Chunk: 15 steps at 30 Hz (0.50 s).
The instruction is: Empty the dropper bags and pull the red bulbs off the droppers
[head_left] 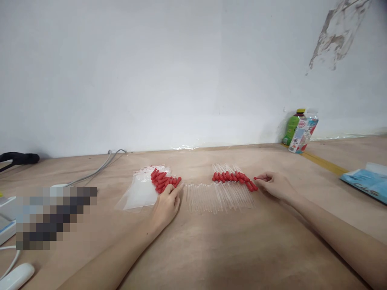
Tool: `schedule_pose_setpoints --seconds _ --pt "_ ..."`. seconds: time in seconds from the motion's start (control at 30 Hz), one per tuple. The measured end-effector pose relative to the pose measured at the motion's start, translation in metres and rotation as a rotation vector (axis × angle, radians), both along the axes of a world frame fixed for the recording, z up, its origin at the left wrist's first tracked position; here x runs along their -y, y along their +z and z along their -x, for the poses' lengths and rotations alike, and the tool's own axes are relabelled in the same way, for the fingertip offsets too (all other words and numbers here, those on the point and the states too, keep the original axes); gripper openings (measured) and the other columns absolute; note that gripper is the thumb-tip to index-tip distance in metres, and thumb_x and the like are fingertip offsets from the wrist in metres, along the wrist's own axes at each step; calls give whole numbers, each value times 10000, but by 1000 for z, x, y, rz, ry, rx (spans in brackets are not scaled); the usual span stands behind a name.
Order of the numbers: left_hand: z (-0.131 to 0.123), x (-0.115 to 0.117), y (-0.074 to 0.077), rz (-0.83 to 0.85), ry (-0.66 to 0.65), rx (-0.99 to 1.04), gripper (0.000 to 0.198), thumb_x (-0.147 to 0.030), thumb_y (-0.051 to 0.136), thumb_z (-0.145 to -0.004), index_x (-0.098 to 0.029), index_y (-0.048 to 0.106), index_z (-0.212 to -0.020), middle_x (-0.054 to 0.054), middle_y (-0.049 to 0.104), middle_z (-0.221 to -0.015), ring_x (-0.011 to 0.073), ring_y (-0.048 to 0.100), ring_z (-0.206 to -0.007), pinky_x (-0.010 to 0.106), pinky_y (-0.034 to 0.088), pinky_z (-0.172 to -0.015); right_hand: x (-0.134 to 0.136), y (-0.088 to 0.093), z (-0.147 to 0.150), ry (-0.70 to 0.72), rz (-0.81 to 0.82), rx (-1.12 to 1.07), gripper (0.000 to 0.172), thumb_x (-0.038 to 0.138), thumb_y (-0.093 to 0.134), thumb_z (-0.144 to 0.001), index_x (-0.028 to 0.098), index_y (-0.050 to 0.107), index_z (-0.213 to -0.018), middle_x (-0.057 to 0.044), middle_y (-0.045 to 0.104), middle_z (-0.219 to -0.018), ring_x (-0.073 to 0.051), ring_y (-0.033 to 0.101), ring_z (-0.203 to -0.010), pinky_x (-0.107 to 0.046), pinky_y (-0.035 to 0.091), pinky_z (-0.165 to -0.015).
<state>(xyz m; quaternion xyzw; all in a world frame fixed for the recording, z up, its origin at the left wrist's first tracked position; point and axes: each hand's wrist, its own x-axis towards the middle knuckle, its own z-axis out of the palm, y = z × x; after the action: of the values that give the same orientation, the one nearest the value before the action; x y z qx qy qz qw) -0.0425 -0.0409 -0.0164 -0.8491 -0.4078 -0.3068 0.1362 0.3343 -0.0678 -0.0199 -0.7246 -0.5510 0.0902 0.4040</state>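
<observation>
Several thin clear tubes (208, 198) lie side by side in a row on the brown table (193, 249). Behind them, red rubber bulbs (231, 177) are lined up across the tops of more clear tubes. A heap of red bulbs (163, 181) rests partly on clear plastic bags (140, 191) at the left. My left hand (167, 201) is beside that heap, index finger stretched toward the left end of the tube row, its other fingers curled. My right hand (273, 184) pinches a small red bulb (256, 178) just right of the bulb row.
A green bottle (292, 128) and a printed clear bottle (303, 135) stand by the wall at right. A blue package (367, 183) lies at far right. Left are a grey cable (98, 171), a black object (19, 158) and a white device (18, 277).
</observation>
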Motion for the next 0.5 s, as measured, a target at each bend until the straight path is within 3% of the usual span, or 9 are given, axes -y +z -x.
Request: schedule_pose_setpoints --seconds 0.2,0.37,0.5 --pt "-6 2 7 102 4 46 200 -152 430 -802 -162 622 -856 41 537 -745 152 549 -666 254 449 -596 1 5 8 -13 142 18 196 357 579 -657 184 669 -676 -45 673 -683 -181 606 -634 -247 409 -522" --pt "-11 12 11 219 -13 98 241 -316 441 -849 -156 614 -902 45 590 -765 153 567 -663 264 451 -614 2 5 8 64 182 112 324 419 485 -729 178 688 -654 -36 666 -644 -179 594 -613 -243 368 -513" --pt "-12 15 12 257 -42 106 280 -311 396 -875 -143 609 -945 69 629 -822 169 596 -726 279 466 -667 1 4 4 20 201 132 381 452 438 -757 183 693 -668 -43 667 -652 -191 596 -639 -254 361 -536"
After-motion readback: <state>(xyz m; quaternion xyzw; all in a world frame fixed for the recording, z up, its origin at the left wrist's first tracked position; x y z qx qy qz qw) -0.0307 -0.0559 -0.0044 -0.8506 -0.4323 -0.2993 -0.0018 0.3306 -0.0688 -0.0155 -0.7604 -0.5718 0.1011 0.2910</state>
